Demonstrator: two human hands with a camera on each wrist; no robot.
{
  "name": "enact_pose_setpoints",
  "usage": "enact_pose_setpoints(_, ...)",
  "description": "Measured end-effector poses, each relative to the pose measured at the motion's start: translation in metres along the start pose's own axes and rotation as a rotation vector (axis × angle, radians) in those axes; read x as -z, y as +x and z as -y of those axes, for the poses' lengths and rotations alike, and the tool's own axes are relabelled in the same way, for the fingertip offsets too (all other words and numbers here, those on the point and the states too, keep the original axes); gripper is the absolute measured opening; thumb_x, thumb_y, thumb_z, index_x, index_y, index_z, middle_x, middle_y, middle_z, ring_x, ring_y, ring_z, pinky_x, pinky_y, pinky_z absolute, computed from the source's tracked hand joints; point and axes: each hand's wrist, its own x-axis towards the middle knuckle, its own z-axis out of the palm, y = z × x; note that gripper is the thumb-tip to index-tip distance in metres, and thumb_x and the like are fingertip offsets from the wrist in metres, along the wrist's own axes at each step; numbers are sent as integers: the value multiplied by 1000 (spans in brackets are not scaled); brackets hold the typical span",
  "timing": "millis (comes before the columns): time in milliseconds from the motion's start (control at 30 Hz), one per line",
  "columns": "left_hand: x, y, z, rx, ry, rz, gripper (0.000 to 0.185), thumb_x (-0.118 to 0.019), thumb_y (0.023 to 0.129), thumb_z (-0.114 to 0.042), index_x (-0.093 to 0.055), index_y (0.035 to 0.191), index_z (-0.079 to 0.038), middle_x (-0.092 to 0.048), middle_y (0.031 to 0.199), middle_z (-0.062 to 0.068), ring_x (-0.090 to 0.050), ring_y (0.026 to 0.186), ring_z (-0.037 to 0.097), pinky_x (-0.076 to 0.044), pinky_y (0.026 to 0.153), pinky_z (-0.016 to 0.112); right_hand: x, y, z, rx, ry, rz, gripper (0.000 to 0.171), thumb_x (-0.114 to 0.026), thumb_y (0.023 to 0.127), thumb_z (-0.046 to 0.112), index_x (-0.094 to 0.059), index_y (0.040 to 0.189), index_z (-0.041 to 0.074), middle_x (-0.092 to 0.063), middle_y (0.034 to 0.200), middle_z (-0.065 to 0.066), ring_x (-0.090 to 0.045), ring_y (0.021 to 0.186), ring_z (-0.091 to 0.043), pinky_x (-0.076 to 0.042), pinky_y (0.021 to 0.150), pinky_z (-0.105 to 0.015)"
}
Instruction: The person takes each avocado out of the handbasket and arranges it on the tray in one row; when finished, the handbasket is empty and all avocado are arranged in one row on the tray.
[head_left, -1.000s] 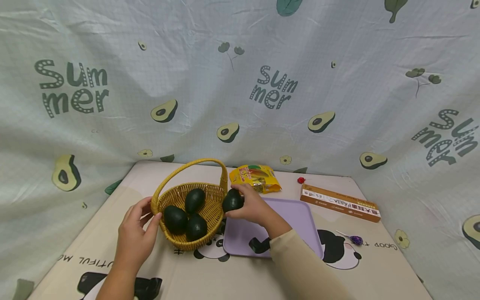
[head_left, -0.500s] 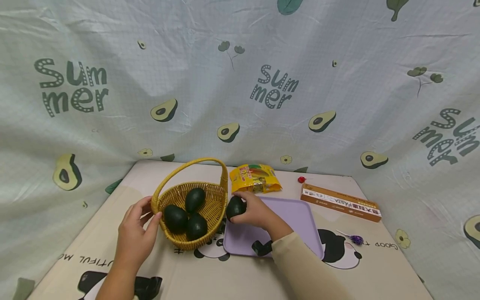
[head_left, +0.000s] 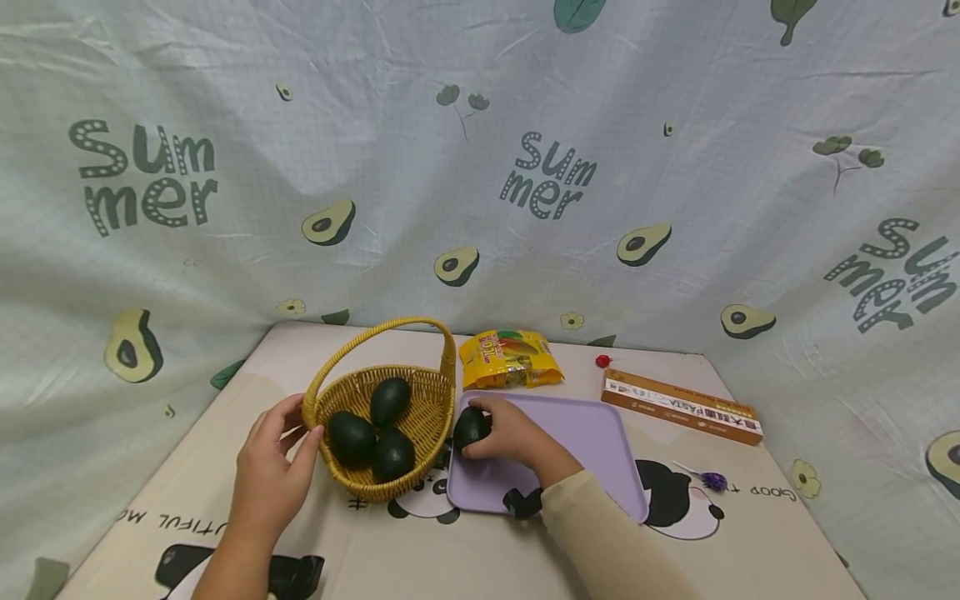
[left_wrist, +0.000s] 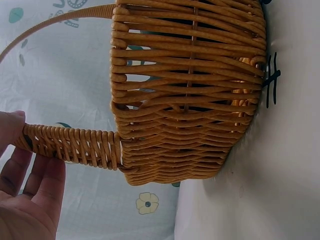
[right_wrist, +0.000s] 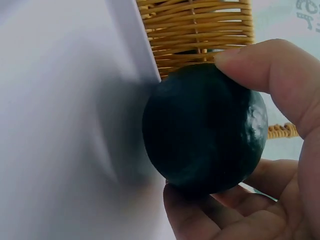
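- Three avocados [head_left: 372, 429] lie in the wicker basket [head_left: 431, 417].
- Left hand [head_left: 272, 471] grips the basket's rim.
- Right hand [head_left: 510, 433] clasps a fourth avocado [head_left: 470, 427] low over the purple tray [head_left: 592, 437].

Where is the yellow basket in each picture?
Head: basket left of centre, left hand on its rim.
Left wrist: basket fills the top, turned sideways.
Right wrist: basket at the top edge, behind the avocado.
Shared landmark: its woven wall.
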Motion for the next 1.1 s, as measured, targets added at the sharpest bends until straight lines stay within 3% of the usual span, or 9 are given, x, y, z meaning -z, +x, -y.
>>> enact_pose_setpoints(333,1,0,-2,1,-2,3,50,-72,91,6,-54,138,0,-59,123,16,-63,118,30,-37,95,-5,-3,1,-1,20,-45,33,91,-90,74,31,-48,152,11,-60,142,-9,-59,113,-22,-56,102,-46)
enact_pose_setpoints(633,1,0,0,-10,0,7,50,-72,92,5,-54,138,0,-59,123,16,-64,117,30,-37,95,-5,0,-1,-2,34,-50,53,96,-92,74,34,-45,156,16,-51,154,-7,-52,133,-26,-44,118,-51)
enact_pose_setpoints(833,2,0,-1,-11,-2,11,50,-71,92,5,-54,139,0,-59,124,17,-63,118,30,-37,95,-5,5,-6,-5,28,-23,59,97,-92,74,34,-43,156,17,-50,154,-6,-51,131,-26,-45,117,-52)
enact_pose_setpoints(1100,3,-1,-3,-1,9,14,50,-71,92,4,-53,139,0,-59,124,16,-64,118,31,-37,95,-4,10,-13,-4,36,-20,53,95,-90,77,35,-43,157,20,-47,157,-7,-47,139,-30,-40,120,-56)
